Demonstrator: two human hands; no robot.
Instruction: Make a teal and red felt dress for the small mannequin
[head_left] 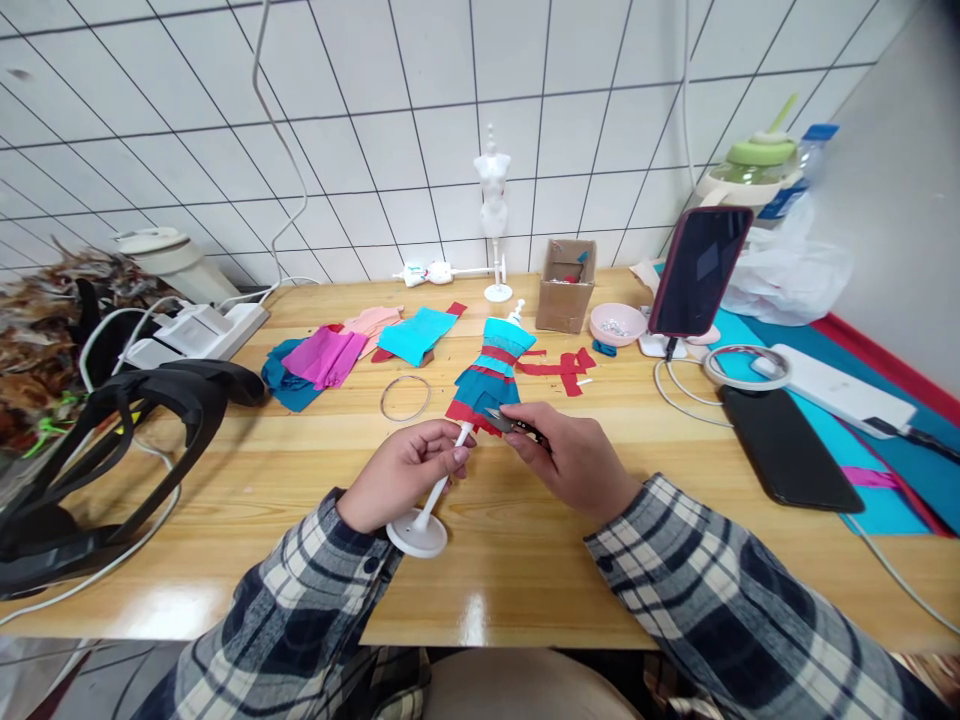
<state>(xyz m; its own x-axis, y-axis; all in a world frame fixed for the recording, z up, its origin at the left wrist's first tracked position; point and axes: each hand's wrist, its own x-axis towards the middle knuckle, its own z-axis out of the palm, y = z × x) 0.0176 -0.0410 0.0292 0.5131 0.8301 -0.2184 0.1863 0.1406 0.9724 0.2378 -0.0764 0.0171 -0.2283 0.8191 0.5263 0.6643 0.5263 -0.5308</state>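
Observation:
My left hand (405,465) is closed round the white pole of a miniature dress form (417,535), which tilts away from me with its round base towards me. A layered paper dress (491,365) in light blue, dark teal and red covers the form. My right hand (577,455) grips small thread snips (499,420), with their blades at the dress's lower right hem. The fingers hide most of the handle. Cut red strips (559,368) lie on the table just right of the dress.
Behind stand a bare white dress form (493,200), a cardboard box (566,285) and a pink bowl (617,323). Coloured paper sheets (326,357) and a thin ring (406,398) lie left. A black headset (120,450) sits far left; a propped phone (700,270) and dark phone (791,450) are right.

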